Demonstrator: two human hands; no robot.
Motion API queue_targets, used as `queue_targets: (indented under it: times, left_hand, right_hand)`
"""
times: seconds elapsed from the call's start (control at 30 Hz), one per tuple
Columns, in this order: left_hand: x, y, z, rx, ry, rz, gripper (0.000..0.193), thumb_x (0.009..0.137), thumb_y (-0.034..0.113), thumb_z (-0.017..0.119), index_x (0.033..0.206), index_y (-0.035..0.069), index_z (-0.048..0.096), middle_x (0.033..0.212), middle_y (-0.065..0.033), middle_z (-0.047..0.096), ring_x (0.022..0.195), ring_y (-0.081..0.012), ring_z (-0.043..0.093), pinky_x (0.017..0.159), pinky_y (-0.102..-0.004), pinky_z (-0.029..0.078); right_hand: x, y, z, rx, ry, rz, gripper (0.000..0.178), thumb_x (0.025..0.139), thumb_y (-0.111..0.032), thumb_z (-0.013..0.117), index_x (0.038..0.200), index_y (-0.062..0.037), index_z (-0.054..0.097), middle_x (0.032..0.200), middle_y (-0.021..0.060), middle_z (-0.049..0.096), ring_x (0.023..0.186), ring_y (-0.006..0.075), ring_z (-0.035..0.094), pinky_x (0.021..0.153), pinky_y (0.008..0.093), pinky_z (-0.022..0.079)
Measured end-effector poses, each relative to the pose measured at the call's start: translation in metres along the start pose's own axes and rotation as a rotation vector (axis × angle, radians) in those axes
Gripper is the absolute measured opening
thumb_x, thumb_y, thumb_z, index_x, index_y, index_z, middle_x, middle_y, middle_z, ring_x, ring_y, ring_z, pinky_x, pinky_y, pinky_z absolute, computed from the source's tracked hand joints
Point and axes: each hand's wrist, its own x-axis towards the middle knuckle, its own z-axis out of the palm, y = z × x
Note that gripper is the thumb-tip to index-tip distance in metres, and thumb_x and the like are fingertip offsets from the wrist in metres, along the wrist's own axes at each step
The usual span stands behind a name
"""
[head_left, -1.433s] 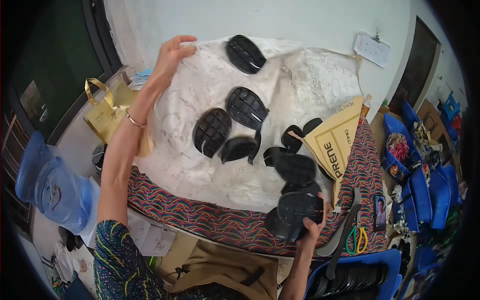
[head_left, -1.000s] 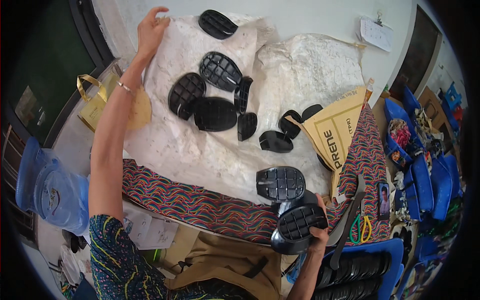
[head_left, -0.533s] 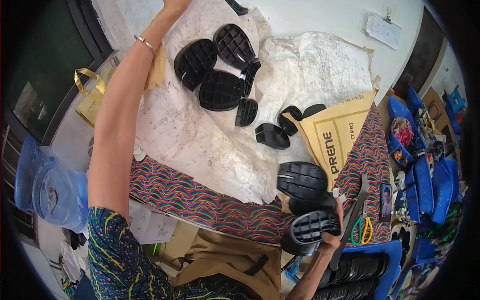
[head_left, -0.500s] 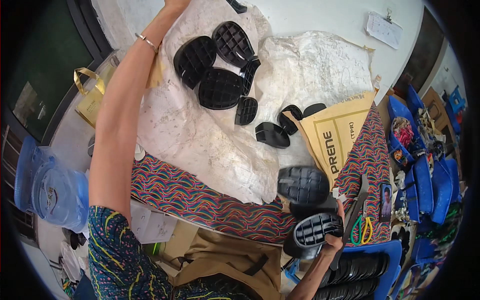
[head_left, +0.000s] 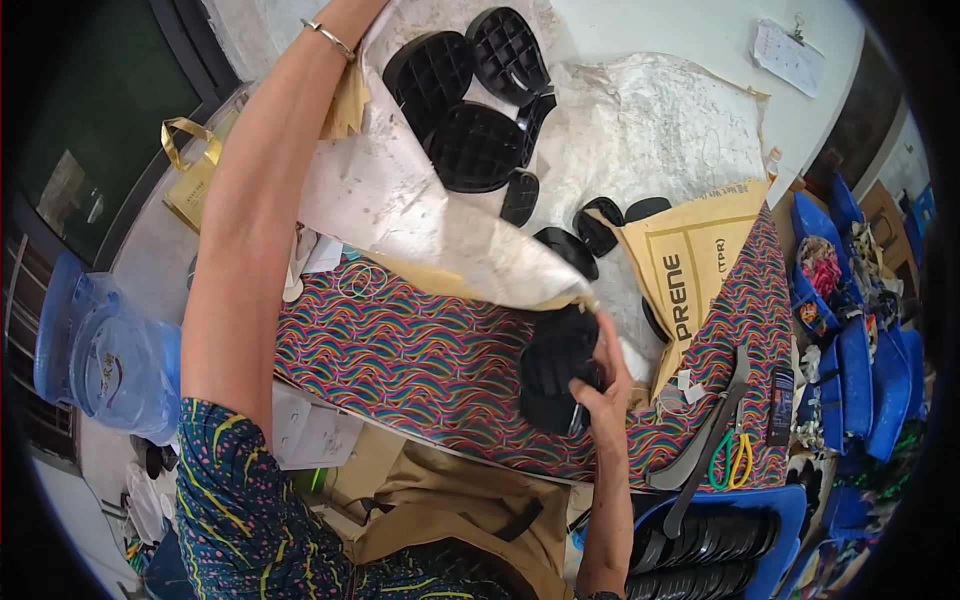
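Note:
My left forearm (head_left: 245, 190), with a bracelet at the wrist, stretches to the far edge of the view, and the hand itself is cut off there. My right hand (head_left: 606, 385) is closed around black shoe soles (head_left: 556, 365) over the patterned tablecloth; blur hides how many. Beside its fingertips is the raised near edge of a dirty white paper sheet (head_left: 400, 215). On that sheet, large black soles (head_left: 472, 148) with ribbed grids lie in a cluster. Smaller black pieces (head_left: 598, 226) rest to their right on another worn white sheet (head_left: 660, 130).
A brown printed paper sack (head_left: 690, 265) covers the table's right part. Near it lie a long dark curved tool (head_left: 705, 435), scissors (head_left: 730, 458) and a phone (head_left: 780, 405). A blue crate (head_left: 790, 520) of black soles stands at lower right, a water jug (head_left: 115, 370) at left.
My right hand has carried the soles up and left from beside the crate. The white sheet's near edge has been folded back, baring tablecloth, and the small pieces by it are partly covered.

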Motion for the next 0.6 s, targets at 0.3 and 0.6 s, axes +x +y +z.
queue_targets:
  times: [0.3,0.6]
  left_hand:
    - [-0.028,0.023,-0.032,-0.149,-0.176,-0.266,0.028,0.086,0.003,0.063,0.114,0.008,0.063,0.067,0.001,0.055,0.06,-0.0092,0.05,0.053,-0.0277,0.042]
    - [-0.045,0.03,-0.061,-0.77,-0.161,-0.819,0.041,0.091,0.008,0.069,0.129,0.004,0.057,0.069,0.0007,0.057,0.064,-0.0084,0.055,0.058,-0.0239,0.046]
  right_hand:
    - [-0.012,0.049,0.069,0.08,0.223,-0.017,0.083,0.081,0.001,0.06,0.154,-0.0062,0.021,0.141,0.0208,0.048,0.129,0.0302,0.048,0.108,0.0401,0.039]
    - [-0.01,-0.05,0.03,-1.076,-0.083,-0.027,0.098,0.077,-0.044,0.083,0.147,0.0064,0.036,0.09,0.0212,0.072,0.074,0.0397,0.07,0.065,0.0427,0.055]
